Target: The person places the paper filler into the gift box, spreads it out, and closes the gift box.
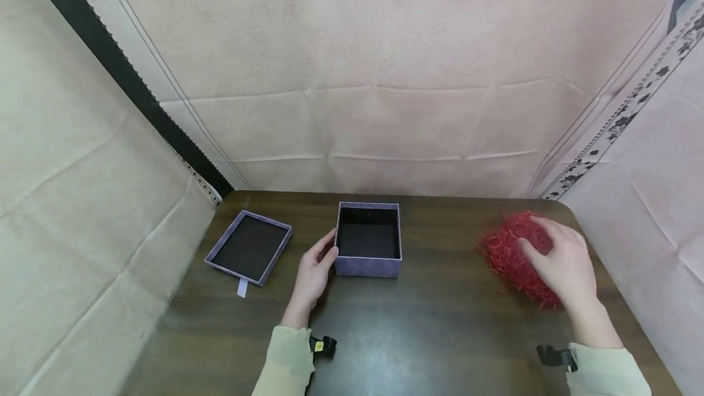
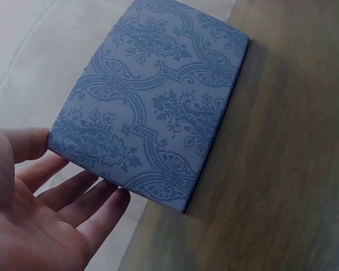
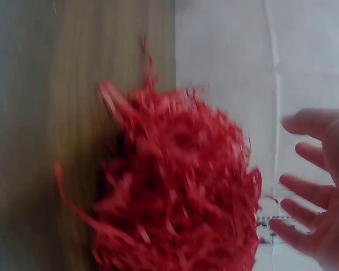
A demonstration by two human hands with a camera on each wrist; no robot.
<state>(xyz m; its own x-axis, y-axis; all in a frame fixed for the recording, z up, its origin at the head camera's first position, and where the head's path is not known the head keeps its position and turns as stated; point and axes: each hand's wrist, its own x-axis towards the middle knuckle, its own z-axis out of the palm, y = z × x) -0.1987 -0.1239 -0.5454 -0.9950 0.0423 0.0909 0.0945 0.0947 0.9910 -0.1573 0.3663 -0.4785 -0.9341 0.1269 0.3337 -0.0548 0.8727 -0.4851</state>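
Note:
A lidless purple box (image 1: 368, 266) with a dark inside stands upright on the brown table. My left hand (image 1: 315, 274) touches its left side, thumb near the front corner and fingers extended along the wall. The left wrist view shows the box's blue floral pattern (image 2: 141, 101) beside the spread fingers. At the right lies a loose heap of red shredded paper (image 1: 514, 255). Over its right part hovers my right hand (image 1: 566, 258), thumb and fingers apart. In the right wrist view the fingers (image 3: 308, 195) are spread, apart from the shredded paper (image 3: 181, 186).
The box lid (image 1: 250, 246) lies with its dark inside up left of the box, a pale ribbon tab (image 1: 242, 287) at its near edge. Pale cloth (image 1: 385, 78) hangs behind the table (image 1: 396, 329) and along both sides.

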